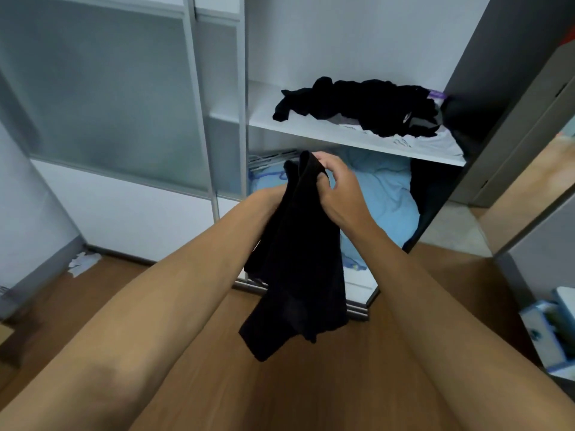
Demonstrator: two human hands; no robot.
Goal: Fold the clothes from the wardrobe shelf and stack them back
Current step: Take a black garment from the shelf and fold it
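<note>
Both arms are out in front of the open wardrobe, and a black garment (298, 259) hangs between them, held up in the air below the level of the wardrobe shelf (348, 136). The right hand (340, 189) has it by the top edge: fingers curled over and clamped on the bunched black fabric, thumb tucked in against it. The left hand (267, 197) is mostly hidden behind the cloth; only the wrist and the heel of the hand show, so how its fingers lie cannot be told. The garment droops in long folds from the hands towards the wooden floor (280, 384), its lower corner hanging free.

Up on the white shelf, a heap of dark clothes (367, 104) lies rumpled and unfolded, spread from the middle to the right wall, with a white garment (432, 141) flattened beneath it at the shelf's front right and a bit of purple (437, 94) peeking out at the back. Under the shelf, a light blue bundle of bedding (382, 194) fills the lower compartment. To the left stands the frosted sliding door (102, 98), and some crumpled white paper (82, 262) lies on the floor by its foot.
</note>
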